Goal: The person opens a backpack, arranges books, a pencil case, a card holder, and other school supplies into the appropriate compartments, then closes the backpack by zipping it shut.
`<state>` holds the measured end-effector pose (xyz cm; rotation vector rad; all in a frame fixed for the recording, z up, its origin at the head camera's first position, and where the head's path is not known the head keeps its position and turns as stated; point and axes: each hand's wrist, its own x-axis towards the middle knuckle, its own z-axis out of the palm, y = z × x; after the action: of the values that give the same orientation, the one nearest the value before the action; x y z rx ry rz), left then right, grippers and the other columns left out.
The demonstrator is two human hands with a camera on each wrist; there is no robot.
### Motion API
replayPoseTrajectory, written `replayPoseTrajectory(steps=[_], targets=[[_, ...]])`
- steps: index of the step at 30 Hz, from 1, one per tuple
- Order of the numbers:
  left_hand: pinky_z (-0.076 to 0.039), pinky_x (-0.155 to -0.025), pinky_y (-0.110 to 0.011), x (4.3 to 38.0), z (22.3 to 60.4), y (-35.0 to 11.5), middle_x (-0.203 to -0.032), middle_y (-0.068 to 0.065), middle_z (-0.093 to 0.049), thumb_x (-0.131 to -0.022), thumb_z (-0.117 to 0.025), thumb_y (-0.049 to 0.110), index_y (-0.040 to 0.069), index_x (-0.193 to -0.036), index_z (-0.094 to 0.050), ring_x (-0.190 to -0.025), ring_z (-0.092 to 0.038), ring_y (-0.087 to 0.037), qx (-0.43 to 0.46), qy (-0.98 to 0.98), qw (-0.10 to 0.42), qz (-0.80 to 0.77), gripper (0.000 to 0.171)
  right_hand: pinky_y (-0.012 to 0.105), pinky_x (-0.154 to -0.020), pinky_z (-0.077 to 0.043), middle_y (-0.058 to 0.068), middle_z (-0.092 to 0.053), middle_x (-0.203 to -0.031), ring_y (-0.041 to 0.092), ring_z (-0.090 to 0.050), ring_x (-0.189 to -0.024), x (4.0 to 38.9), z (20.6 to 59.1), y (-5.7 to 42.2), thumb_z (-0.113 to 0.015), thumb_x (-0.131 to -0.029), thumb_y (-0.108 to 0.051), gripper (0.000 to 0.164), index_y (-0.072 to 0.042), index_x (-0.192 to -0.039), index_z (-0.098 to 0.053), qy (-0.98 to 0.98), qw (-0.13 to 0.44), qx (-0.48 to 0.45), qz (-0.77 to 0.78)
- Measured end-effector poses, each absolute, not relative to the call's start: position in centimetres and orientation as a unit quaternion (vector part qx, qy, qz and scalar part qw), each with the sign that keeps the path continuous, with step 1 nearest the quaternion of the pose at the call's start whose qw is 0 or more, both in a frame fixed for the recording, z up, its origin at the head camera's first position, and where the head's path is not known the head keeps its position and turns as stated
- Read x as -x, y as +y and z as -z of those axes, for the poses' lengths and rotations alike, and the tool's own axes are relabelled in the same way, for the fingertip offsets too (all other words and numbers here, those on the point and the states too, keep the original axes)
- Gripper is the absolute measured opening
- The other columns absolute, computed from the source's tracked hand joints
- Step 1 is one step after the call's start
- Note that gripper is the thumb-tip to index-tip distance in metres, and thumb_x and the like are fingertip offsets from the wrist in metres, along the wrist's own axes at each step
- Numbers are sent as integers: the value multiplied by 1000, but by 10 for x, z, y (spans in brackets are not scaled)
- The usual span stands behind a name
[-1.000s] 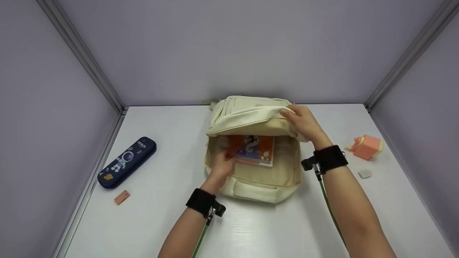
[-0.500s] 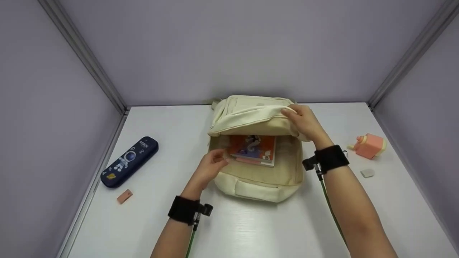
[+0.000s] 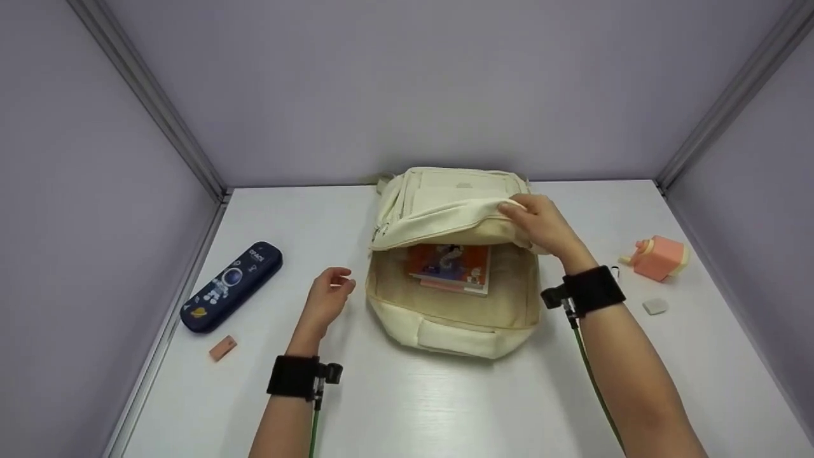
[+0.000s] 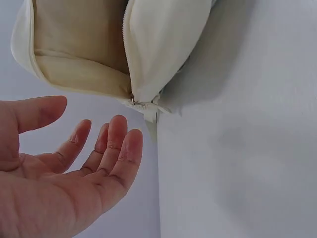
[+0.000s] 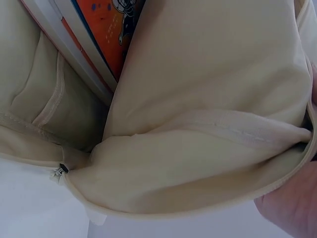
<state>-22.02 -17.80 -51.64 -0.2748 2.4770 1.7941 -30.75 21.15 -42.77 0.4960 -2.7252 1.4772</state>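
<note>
While right fingers (image 3: 525, 201) pinch the flap's edge (image 3: 458, 216), left fingers (image 4: 128, 153), loosely curved, hang empty, clear of the backpack (image 3: 458, 340).

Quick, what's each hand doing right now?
Left hand: open, holding nothing.
Right hand: closed, gripping the backpack flap by its edge.

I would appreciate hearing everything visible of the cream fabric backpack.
The cream fabric backpack lies on the white table near the pale back wall. Its main compartment gapes toward the near side, showing beige lining; the person's right-hand grip holds the edge of the raised flap. A zip borders the opening. Inside rest books, the top cover orange and illustrated. A strap seems to show at its far left.
</note>
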Motion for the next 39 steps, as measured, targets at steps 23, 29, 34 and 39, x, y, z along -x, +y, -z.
replayPoseTrajectory(steps=[23,29,34,39], targets=[[-32,-108,-52,240,516,-119,-145,-27,-35,-99,-59,38,3,-150,-36,-134,-36,-40,-42,877,23,-478,66,24,-71,-49,3,-71,-93,13,-61,-82,253,463,229,-74,-89,-17,17,-4,-101,-76,-843,-171,-301,-412],[-20,-111,-58,231,528,-104,-156,-26,-20,-92,-69,41,13,-150,-41,-144,-16,-42,-109,917,29,-382,70,39,-87,-51,14,-68,-112,26,-64,-102,245,479,224,-67,-95,-21,31,3,-115,-69,-849,-184,-276,-412],[-9,-108,-69,226,537,-100,-161,-17,-13,-94,-59,53,24,-151,-42,-146,-8,-41,-129,942,50,-307,66,59,-98,-39,27,-46,-133,44,-46,-122,236,495,209,-71,-93,-26,48,0,-131,-59,-894,-91,-204,-389],[-14,-106,-71,221,546,-100,-162,-15,-11,-96,-55,53,26,-152,-38,-139,-19,-53,-135,942,67,-299,65,70,-102,-25,38,-9,-153,57,-14,-138,226,510,190,-72,-89,-44,78,-14,-152,-38,-935,-114,-131,-310]])
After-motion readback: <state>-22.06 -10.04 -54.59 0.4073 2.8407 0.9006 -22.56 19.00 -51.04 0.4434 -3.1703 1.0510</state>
